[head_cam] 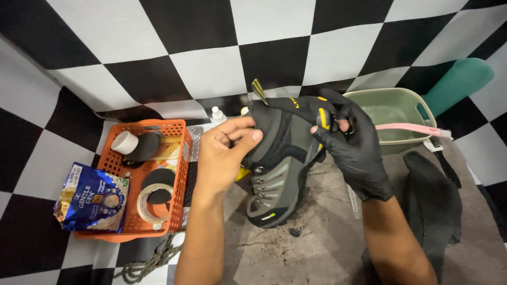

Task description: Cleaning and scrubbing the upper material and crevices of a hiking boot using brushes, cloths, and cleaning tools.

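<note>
A grey and black hiking boot (277,179) with yellow trim is held up over a dirty grey mat (317,243), toe pointing toward me. My left hand (224,158), bare, grips the boot's collar from the left, thumb on its dark upper. My right hand (354,145) wears a black glove and holds the boot's top and tongue from the right. A yellow pull loop (259,91) sticks up behind the boot.
An orange basket (182,174) at left holds a tape roll (153,203), a white jar and dark pads. A blue foil pouch (90,198) lies beside it. A green basin (401,119) with a pink brush (409,129) stands at right, near a black cloth (430,206).
</note>
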